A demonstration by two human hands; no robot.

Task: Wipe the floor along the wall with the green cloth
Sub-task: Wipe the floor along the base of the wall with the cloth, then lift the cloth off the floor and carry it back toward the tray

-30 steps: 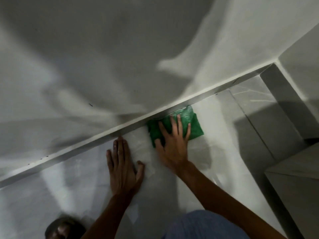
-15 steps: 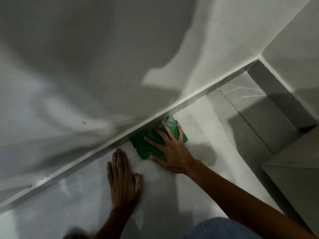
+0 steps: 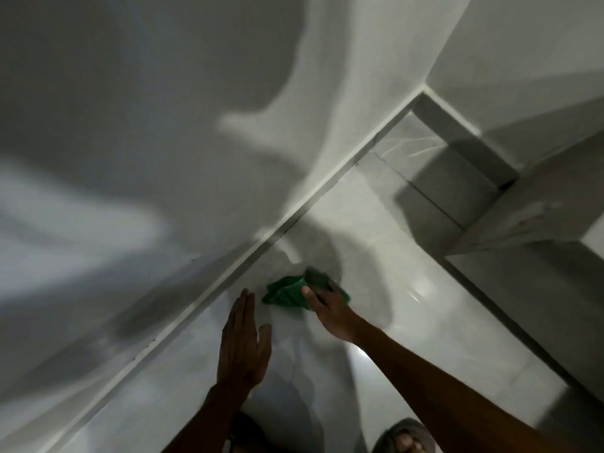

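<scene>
The green cloth [image 3: 287,292] lies bunched on the pale glossy floor [image 3: 376,289], a short way off the white skirting [image 3: 209,292] that runs diagonally under the white wall [image 3: 147,125]. My right hand [image 3: 330,310] grips the cloth's right side, with the thumb on top and the fingers partly hidden in the folds. My left hand [image 3: 243,341] rests flat on the floor just left of the cloth, fingers together and pointing at the skirting, holding nothing.
A grey skirting [image 3: 457,148] closes the far right corner. A white boxy block [image 3: 529,223] juts in from the right, with a dark gap beside it. A foot [image 3: 405,436] shows at the bottom edge.
My right hand has pulled the cloth away from the skirting and bunched it up; before, it lay flat against the wall's base. The view has swung, showing more of the corner.
</scene>
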